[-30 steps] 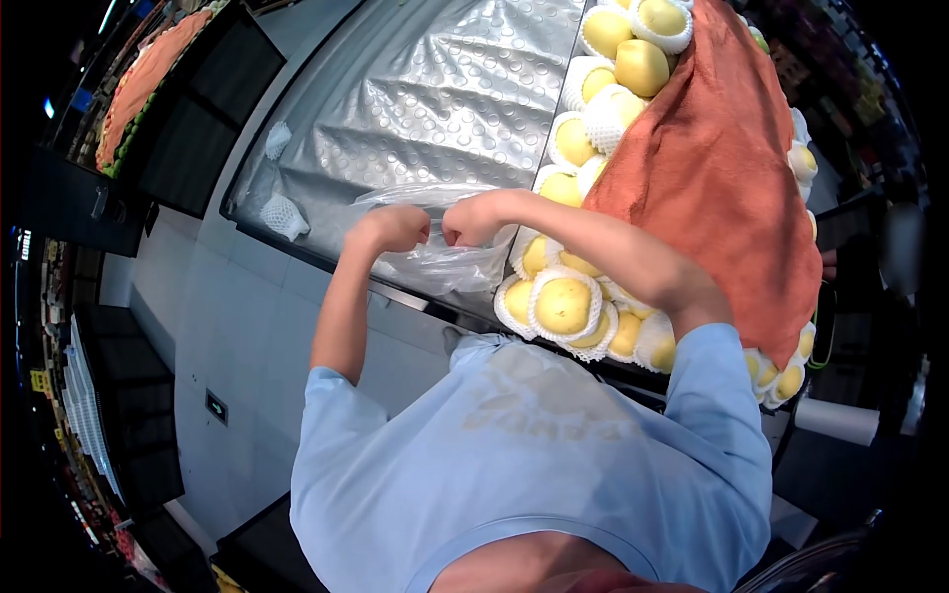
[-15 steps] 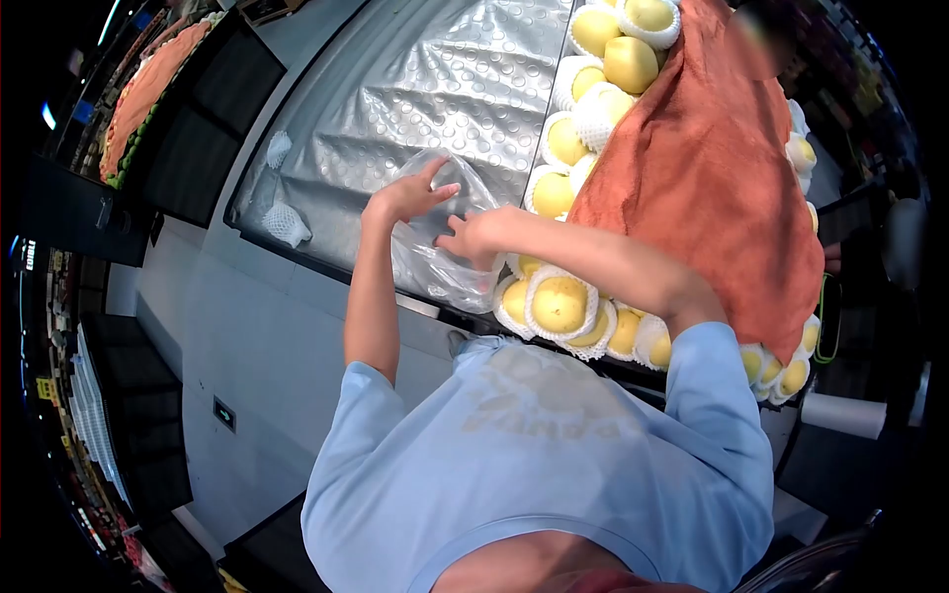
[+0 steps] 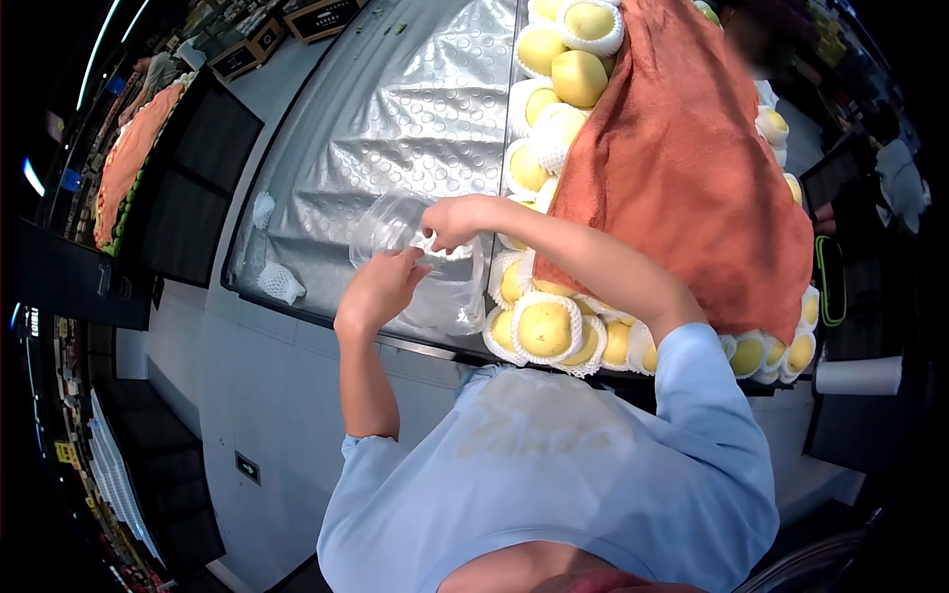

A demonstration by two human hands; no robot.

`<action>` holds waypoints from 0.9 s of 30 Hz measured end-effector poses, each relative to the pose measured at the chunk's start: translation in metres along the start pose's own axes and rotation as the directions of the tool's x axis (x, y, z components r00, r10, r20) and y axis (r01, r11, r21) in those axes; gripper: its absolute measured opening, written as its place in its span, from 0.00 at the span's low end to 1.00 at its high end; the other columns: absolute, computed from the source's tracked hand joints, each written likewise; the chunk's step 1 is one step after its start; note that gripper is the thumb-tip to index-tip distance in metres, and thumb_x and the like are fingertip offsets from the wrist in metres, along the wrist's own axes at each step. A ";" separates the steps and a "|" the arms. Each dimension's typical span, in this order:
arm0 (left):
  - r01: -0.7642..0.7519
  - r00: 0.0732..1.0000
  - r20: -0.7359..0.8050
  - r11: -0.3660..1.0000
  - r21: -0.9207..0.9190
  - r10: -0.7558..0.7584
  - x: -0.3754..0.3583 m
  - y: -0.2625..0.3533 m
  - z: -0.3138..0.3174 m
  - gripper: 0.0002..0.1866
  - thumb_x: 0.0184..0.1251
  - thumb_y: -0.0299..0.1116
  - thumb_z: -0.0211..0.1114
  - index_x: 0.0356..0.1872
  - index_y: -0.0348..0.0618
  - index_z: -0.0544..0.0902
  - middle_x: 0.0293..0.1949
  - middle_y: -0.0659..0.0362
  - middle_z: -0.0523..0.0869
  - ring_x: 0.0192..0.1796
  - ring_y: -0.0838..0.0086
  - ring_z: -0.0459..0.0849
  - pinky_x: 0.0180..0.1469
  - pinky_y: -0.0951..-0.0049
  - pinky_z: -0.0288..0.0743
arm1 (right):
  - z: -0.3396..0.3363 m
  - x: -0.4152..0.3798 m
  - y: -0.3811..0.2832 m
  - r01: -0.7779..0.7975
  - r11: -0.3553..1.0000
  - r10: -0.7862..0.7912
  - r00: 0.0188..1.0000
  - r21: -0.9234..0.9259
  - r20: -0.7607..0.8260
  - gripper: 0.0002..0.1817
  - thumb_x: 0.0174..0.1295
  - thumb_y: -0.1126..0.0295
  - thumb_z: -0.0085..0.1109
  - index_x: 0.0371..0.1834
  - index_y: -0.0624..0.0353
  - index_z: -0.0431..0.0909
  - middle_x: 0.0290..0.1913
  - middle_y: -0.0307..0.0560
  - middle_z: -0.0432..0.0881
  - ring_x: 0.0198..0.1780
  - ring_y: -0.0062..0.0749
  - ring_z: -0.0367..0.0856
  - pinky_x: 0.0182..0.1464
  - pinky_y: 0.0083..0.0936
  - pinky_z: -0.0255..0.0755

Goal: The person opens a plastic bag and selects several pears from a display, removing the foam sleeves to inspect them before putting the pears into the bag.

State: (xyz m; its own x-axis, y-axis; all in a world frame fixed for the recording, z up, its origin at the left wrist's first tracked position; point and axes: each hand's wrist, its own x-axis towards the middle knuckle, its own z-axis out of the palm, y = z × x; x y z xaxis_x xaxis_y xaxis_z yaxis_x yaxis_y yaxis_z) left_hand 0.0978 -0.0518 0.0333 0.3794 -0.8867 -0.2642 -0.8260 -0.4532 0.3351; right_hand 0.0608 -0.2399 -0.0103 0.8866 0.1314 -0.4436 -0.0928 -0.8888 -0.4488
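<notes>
A clear plastic bag [image 3: 450,301] lies crumpled over the near end of the silver bubble-foil lining [image 3: 435,109]. My left hand [image 3: 381,289] is closed on the bag from the near-left side, fingertips pressed together at its edge. From the right, my right hand [image 3: 460,221] reaches across with bent fingers and pinches the bag's upper part. The two hands' fingertips are close to each other. Just right of the bag, yellow fruits [image 3: 546,328] sit in white foam nets, with an orange-red cloth [image 3: 682,188] draped over the pile.
Two white foam nets [image 3: 281,283] lie at the stand's left corner. A roll of white or clear bags [image 3: 858,377] sticks out at the right. Another fruit stand with an orange cloth [image 3: 138,158] is at the far left. A person [image 3: 895,178] stands at the right.
My hands, apart and spread before, have come together and closed on the bag. The right hand has moved up and left, the left hand down. The view has shifted slightly.
</notes>
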 end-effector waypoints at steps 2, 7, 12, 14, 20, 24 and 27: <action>-0.098 0.982 -0.171 0.992 -0.081 0.083 -0.006 0.009 -0.007 0.14 0.72 0.37 0.62 0.51 0.39 0.82 0.47 0.46 0.87 0.45 0.48 0.85 0.47 0.55 0.76 | -0.013 -0.022 -0.007 0.089 0.984 -0.077 0.993 0.156 -0.084 0.17 0.66 0.64 0.60 0.52 0.66 0.81 0.40 0.50 0.89 0.43 0.36 0.89 0.47 0.32 0.79; -0.236 0.878 -0.462 0.954 -0.184 0.129 -0.022 0.033 -0.016 0.11 0.69 0.28 0.64 0.51 0.39 0.83 0.43 0.49 0.87 0.44 0.54 0.85 0.45 0.61 0.77 | -0.070 -0.085 0.007 0.236 0.940 -0.072 0.844 0.245 -0.532 0.11 0.66 0.69 0.58 0.41 0.68 0.83 0.33 0.55 0.87 0.30 0.30 0.89 0.36 0.30 0.80; -0.404 0.816 -0.573 0.788 -0.464 0.081 -0.031 0.065 0.019 0.11 0.68 0.21 0.62 0.50 0.35 0.83 0.34 0.54 0.89 0.37 0.74 0.87 0.40 0.76 0.78 | -0.134 -0.127 0.096 -0.120 0.992 -0.019 0.134 -0.035 -0.991 0.15 0.64 0.63 0.64 0.47 0.63 0.80 0.38 0.55 0.86 0.40 0.44 0.85 0.45 0.35 0.77; -0.470 0.824 -0.548 0.714 -0.519 0.143 -0.034 0.083 0.033 0.11 0.66 0.19 0.62 0.49 0.35 0.84 0.32 0.55 0.88 0.35 0.73 0.87 0.41 0.75 0.78 | -0.166 -0.145 0.132 -0.351 0.930 0.151 0.090 0.110 -0.984 0.22 0.65 0.58 0.64 0.55 0.60 0.76 0.51 0.57 0.81 0.54 0.51 0.81 0.55 0.43 0.75; -0.486 0.834 -0.516 0.701 -0.522 0.194 -0.045 0.093 0.051 0.14 0.65 0.20 0.64 0.52 0.38 0.84 0.32 0.55 0.85 0.30 0.72 0.82 0.35 0.73 0.76 | -0.235 -0.142 0.210 -0.571 0.687 0.491 -0.090 0.449 -0.866 0.52 0.56 0.34 0.62 0.73 0.61 0.58 0.70 0.66 0.66 0.70 0.63 0.66 0.65 0.62 0.62; -0.438 0.880 -0.441 0.664 -0.606 0.178 -0.047 0.088 0.055 0.16 0.65 0.21 0.65 0.54 0.39 0.83 0.32 0.56 0.85 0.31 0.73 0.81 0.36 0.74 0.76 | -0.260 -0.129 0.226 -0.578 0.630 0.638 0.004 0.519 -0.770 0.63 0.50 0.27 0.62 0.78 0.61 0.49 0.75 0.66 0.60 0.74 0.64 0.60 0.63 0.67 0.62; -0.417 0.906 -0.376 0.554 -0.720 0.193 -0.039 0.086 0.064 0.18 0.67 0.22 0.64 0.58 0.38 0.80 0.34 0.57 0.85 0.33 0.74 0.82 0.39 0.74 0.77 | -0.265 -0.119 0.222 -0.659 0.535 0.709 0.008 0.529 -0.706 0.65 0.43 0.30 0.70 0.77 0.62 0.52 0.71 0.60 0.70 0.71 0.57 0.68 0.62 0.64 0.66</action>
State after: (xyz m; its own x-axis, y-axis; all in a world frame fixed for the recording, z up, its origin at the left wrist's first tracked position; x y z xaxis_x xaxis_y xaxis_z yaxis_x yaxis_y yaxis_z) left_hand -0.0145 -0.0503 0.0142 0.3409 -0.9255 0.1651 -0.3157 0.0528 0.9474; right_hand 0.0544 -0.5690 0.1487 0.2613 -0.9385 0.2257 -0.8737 -0.3294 -0.3580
